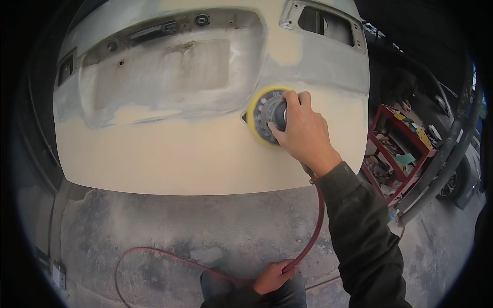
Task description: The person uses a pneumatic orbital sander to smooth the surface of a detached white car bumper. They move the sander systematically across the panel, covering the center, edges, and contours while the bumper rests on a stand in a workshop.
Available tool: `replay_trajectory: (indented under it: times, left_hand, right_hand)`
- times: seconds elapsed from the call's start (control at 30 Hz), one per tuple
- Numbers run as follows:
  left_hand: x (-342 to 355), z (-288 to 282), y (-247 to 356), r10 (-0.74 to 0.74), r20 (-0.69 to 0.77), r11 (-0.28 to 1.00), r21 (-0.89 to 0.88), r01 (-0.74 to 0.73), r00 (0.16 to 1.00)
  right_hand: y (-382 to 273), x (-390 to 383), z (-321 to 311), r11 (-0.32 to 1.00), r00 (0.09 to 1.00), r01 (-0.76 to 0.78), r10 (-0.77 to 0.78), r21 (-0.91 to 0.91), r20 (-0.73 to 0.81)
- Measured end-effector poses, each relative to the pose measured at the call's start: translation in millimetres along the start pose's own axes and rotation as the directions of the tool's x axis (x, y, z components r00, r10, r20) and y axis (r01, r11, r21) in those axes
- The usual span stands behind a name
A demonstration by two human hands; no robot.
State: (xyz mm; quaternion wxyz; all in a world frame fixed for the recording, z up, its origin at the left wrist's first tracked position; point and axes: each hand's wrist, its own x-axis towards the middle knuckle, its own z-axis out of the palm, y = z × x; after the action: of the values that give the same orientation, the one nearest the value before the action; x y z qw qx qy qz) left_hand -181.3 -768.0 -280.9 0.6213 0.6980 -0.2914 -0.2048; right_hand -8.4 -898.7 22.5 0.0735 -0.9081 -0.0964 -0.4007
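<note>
My right hand is closed over the top of a round air sander with a dark body and a yellow rim. The sander's pad lies against a car tailgate coated in cream filler or primer with grey patches, right of its recessed plate area. From under my right wrist a red air hose curves down to my left hand, whose fingers are wrapped round it near my legs. Past that hand the hose loops out to the left over the floor.
A red tool cart holding assorted supplies stands to the right, beside a thick dark post. Behind it is a car wheel. The concrete floor is stained. An outlet box sits at lower left.
</note>
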Motion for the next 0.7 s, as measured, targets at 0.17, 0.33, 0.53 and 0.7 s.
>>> replay_trajectory:
  times: [0.17,0.33,0.53,0.7]
  left_hand:
    - [0,19,-19,-0.026,0.143,0.989,0.150,0.004,0.989]
    - [-1,25,-25,0.039,0.004,0.999,-0.017,-0.039,0.999]
    - [-1,12,-4,-0.037,-0.012,0.998,-0.060,0.036,0.999]
    - [-15,18,-13,0.002,-0.009,1.000,-0.005,-0.002,1.000]
  right_hand:
    - [14,-42,-2,0.999,0.998,0.039,-0.039,-0.001,0.042]
    - [-6,-14,2,0.999,0.999,0.034,-0.034,0.000,0.031]
    - [-59,-16,42,0.959,0.961,0.276,-0.275,0.067,-0.022]
    - [-91,-52,65,0.908,0.912,0.404,-0.410,0.115,0.033]
